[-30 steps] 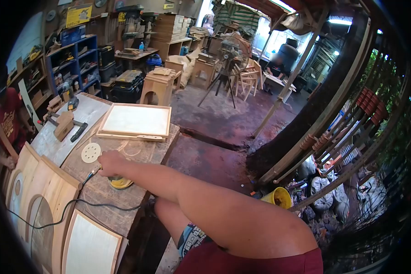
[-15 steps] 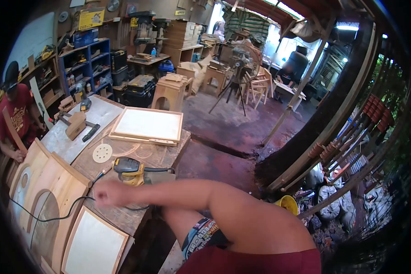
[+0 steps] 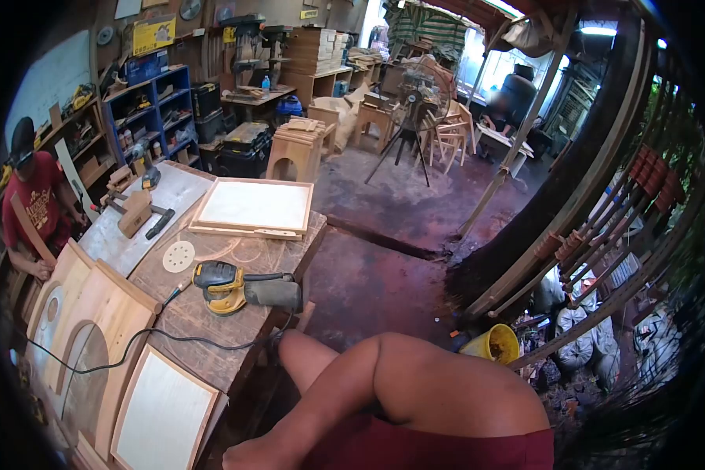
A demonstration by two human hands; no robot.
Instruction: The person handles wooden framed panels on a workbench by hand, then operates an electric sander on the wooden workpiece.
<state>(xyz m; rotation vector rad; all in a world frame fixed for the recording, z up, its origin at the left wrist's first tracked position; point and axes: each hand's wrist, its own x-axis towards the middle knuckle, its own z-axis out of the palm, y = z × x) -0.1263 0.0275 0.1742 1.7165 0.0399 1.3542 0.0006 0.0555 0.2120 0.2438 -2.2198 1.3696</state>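
Note:
My right hand point(image 3: 245, 457) is at the bottom edge, low and to the right of the lower white panel point(image 3: 164, 411). Only its upper part shows; its fingers are cut off or hidden, and nothing held can be seen. The bent arm crosses in front of my leg. My left hand is out of view. A yellow and black sander point(image 3: 225, 288) rests on the worn wooden workbench point(image 3: 204, 341), untouched, its dust canister pointing right. A round sanding disc with holes point(image 3: 178, 256) lies behind it. The black cable point(image 3: 121, 359) runs over an arched wooden piece point(image 3: 121, 301).
A framed white panel point(image 3: 254, 205) lies at the bench's back. Beyond the disc are a wooden block point(image 3: 135, 215) and a drill point(image 3: 149, 174). Another person point(image 3: 37, 204) stands at left; one more point(image 3: 496, 117) sits far back. A yellow bucket point(image 3: 493, 343) stands right.
My right hand has left the sander and come down to the bottom edge. The sander is now fully visible. The view has shifted, showing more of the person at left.

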